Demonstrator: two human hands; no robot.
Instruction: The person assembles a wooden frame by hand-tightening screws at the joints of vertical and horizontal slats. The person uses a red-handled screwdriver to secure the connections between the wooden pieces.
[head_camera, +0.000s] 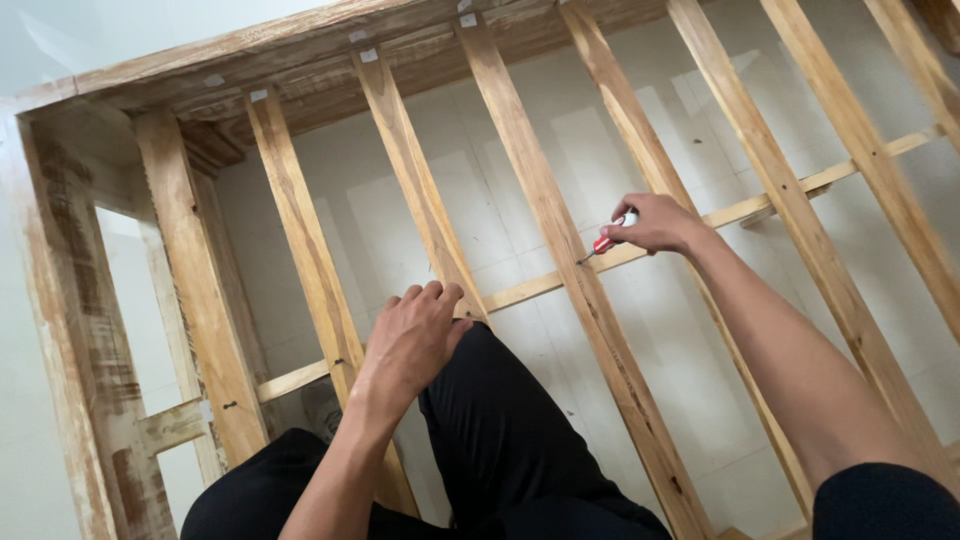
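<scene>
Overhead, wooden slats (560, 230) — screwdriver (607, 240) between them

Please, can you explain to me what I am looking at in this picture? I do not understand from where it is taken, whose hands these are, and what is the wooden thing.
There is one picture, taken by a camera worn on a person's head, looking down at their own two bare hands. No machine is here.

The wooden thing is a slatted wooden frame: long parallel slats crossed by a thin wooden rail. Through the gaps you see a pale tiled floor.

The right hand holds a screwdriver with a red and white handle; its tip points at a slat where the rail crosses it.

The left hand holds nothing; it rests on a slat, next to the person's knee in black trousers.
</scene>
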